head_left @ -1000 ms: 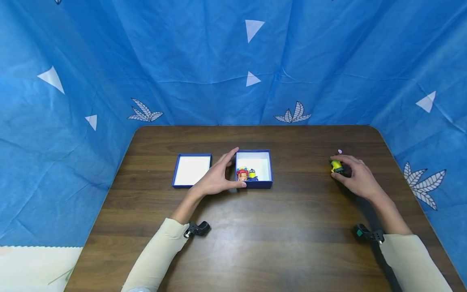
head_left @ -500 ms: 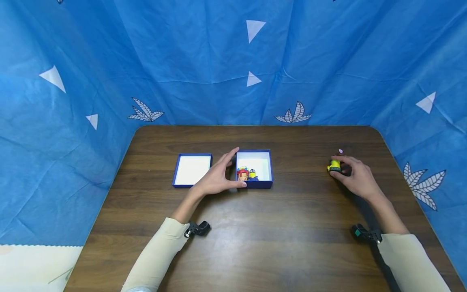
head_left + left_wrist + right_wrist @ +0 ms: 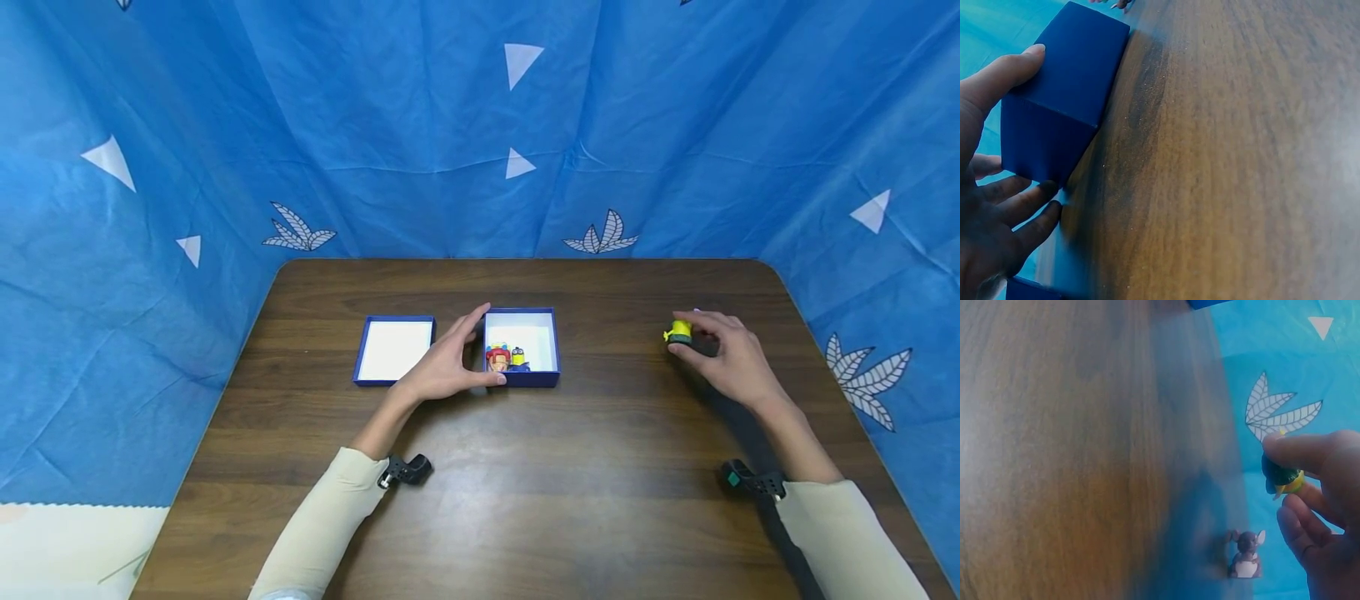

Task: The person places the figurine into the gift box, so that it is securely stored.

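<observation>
Now nearer the blue box (image 3: 533, 380), the yellow-green figure (image 3: 680, 331) seems lifted free, pinched by the right hand (image 3: 729, 354). The left hand (image 3: 441, 367), spread wide, grips the box's left end.

The person (image 3: 798, 433) wears cream fabric sleeves (image 3: 322, 525) and small black strapped wrist devices (image 3: 412, 471), the right one bearing a green patch (image 3: 732, 479).

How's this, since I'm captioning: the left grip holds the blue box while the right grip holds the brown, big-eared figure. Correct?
Not quite: the right grip holds the yellow-and-green figure, not the brown one, which stands apart, as the right wrist view shows.
</observation>
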`<state>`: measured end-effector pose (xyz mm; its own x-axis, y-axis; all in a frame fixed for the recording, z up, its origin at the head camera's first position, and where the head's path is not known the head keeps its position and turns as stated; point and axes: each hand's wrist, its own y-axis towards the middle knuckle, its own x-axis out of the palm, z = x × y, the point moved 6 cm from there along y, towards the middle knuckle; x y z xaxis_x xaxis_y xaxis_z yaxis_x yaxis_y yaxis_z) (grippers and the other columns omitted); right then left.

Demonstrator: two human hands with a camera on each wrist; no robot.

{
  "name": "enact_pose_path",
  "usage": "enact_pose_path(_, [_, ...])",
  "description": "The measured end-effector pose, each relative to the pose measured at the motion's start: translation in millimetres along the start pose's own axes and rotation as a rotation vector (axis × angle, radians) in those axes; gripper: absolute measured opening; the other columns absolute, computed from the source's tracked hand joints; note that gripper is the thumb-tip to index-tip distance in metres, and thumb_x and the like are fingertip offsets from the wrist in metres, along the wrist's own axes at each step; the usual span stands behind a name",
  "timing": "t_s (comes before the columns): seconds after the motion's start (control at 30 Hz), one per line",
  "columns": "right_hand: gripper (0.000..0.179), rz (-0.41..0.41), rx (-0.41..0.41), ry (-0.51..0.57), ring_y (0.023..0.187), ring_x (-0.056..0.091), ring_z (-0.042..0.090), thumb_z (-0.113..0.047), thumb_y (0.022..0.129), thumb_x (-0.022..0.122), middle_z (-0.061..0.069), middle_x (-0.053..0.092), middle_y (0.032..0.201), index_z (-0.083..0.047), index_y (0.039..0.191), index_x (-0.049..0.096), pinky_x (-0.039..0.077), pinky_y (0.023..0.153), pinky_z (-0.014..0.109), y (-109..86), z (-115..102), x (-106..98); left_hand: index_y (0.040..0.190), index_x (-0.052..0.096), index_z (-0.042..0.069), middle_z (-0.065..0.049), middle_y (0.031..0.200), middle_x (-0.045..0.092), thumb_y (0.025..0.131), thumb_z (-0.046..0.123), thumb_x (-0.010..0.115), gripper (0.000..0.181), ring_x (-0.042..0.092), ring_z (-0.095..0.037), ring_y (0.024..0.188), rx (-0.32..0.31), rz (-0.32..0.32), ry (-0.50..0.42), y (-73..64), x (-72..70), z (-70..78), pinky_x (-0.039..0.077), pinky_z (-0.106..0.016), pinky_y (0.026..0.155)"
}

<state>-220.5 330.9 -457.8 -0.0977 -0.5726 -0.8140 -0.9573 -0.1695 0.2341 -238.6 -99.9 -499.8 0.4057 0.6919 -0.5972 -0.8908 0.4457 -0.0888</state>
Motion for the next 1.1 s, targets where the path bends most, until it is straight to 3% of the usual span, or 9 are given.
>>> enact_pose_path(0.07, [0.052, 0.018, -0.009, 0.017, 0.11, 0.064, 0.04, -0.013, 0.094, 0.085, 0.03, 0.066, 0.138, -0.005, 0.143, 0.068, 0.053, 0.093, 0.03, -0.1, -2.4, -0.1, 0.167, 0.008, 0.057, -0.002, 0.18, 0.023, 0.083, 0.06, 0.089, 0.117, 0.046, -0.035, 0.158, -0.004, 0.0, 0.002, -0.2, 0.5, -0.5, 0.041, -0.061, 0.126])
enact_pose_path(0.13, [0.052, 0.041, -0.016, 0.035, 0.107, 0.065, 0.028, -0.011, 0.093, 0.086, 0.025, 0.069, 0.132, -0.006, 0.141, 0.069, 0.047, 0.089, 0.009, -0.7, -4.2, -0.1, 0.168, 0.009, 0.056, -0.003, 0.18, 0.023, 0.083, 0.061, 0.088, 0.117, 0.046, -0.035, 0.157, -0.005, 0.001, 0.005, -0.2, 1.0, -0.9, 0.041, -0.061, 0.126])
enact_pose_path(0.2, [0.052, 0.061, -0.016, 0.056, 0.102, 0.064, 0.014, -0.01, 0.091, 0.087, 0.021, 0.07, 0.126, -0.007, 0.14, 0.069, 0.04, 0.086, -0.002, -1.1, -4.8, 0.3, 0.168, 0.009, 0.055, -0.003, 0.18, 0.023, 0.083, 0.061, 0.088, 0.117, 0.047, -0.035, 0.157, -0.006, 0.003, 0.008, -0.1, 1.5, -1.4, 0.041, -0.062, 0.125])
enact_pose_path(0.3, [0.052, 0.075, 0.003, 0.084, 0.096, 0.06, -0.003, -0.013, 0.09, 0.089, 0.017, 0.072, 0.122, -0.009, 0.138, 0.069, 0.042, 0.084, -0.002, -0.8, -4.1, 1.3, 0.169, 0.01, 0.053, -0.003, 0.18, 0.023, 0.083, 0.06, 0.088, 0.117, 0.047, -0.035, 0.157, -0.006, 0.007, 0.01, 0.1, 2.1, -2.5, 0.042, -0.063, 0.125])
enact_pose_path(0.4, [0.052, 0.074, 0.023, 0.105, 0.094, 0.058, -0.009, -0.017, 0.09, 0.09, 0.014, 0.073, 0.121, -0.01, 0.136, 0.068, 0.044, 0.084, 0.0, -0.2, -3.0, 2.7, 0.169, 0.01, 0.053, -0.003, 0.18, 0.024, 0.083, 0.06, 0.089, 0.117, 0.047, -0.035, 0.157, -0.006, 0.01, 0.012, 0.1, 2.3, -3.6, 0.042, -0.062, 0.125])
enact_pose_path(0.57, [0.056, 0.073, 0.021, 0.166, 0.096, 0.06, -0.009, -0.012, 0.09, 0.088, 0.015, 0.069, 0.126, -0.007, 0.141, 0.065, 0.043, 0.088, -0.004, -0.6, -2.0, 4.5, 0.168, 0.01, 0.055, -0.003, 0.18, 0.024, 0.083, 0.06, 0.089, 0.116, 0.047, -0.035, 0.157, -0.006, 0.006, 0.005, 0.2, 2.7, -4.3, 0.042, -0.062, 0.125])
enact_pose_path(0.7, [0.058, 0.074, 0.018, 0.209, 0.105, 0.057, -0.011, -0.005, 0.092, 0.084, 0.015, 0.062, 0.133, -0.006, 0.145, 0.063, 0.041, 0.094, -0.006, -0.5, -1.6, 5.7, 0.171, 0.011, 0.049, -0.003, 0.18, 0.023, 0.083, 0.061, 0.089, 0.118, 0.047, -0.036, 0.157, -0.001, 0.004, 0.003, 0.3, 2.3, -4.1, 0.042, -0.062, 0.125])
enact_pose_path(0.97, [0.055, 0.083, 0.034, 0.264, 0.113, 0.056, -0.011, 0.006, 0.089, 0.08, 0.01, 0.058, 0.133, -0.003, 0.14, 0.062, 0.041, 0.096, -0.006, 0.8, 1.1, 9.2, 0.169, 0.011, 0.053, -0.001, 0.18, 0.023, 0.082, 0.062, 0.089, 0.118, 0.048, -0.035, 0.157, 0.003, 0.005, 0.005, 1.8, -0.7, -1.8, 0.042, -0.062, 0.125])
enact_pose_path(1.1, [0.055, 0.089, 0.022, 0.299, 0.112, 0.057, -0.01, 0.009, 0.086, 0.08, 0.008, 0.059, 0.13, -0.002, 0.136, 0.062, 0.044, 0.096, -0.003, 0.9, 1.4, 11.7, 0.171, 0.012, 0.049, -0.002, 0.18, 0.023, 0.082, 0.062, 0.089, 0.118, 0.047, -0.035, 0.157, 0.0, 0.001, 0.01, 1.4, -0.6, -1.6, 0.042, -0.062, 0.125])
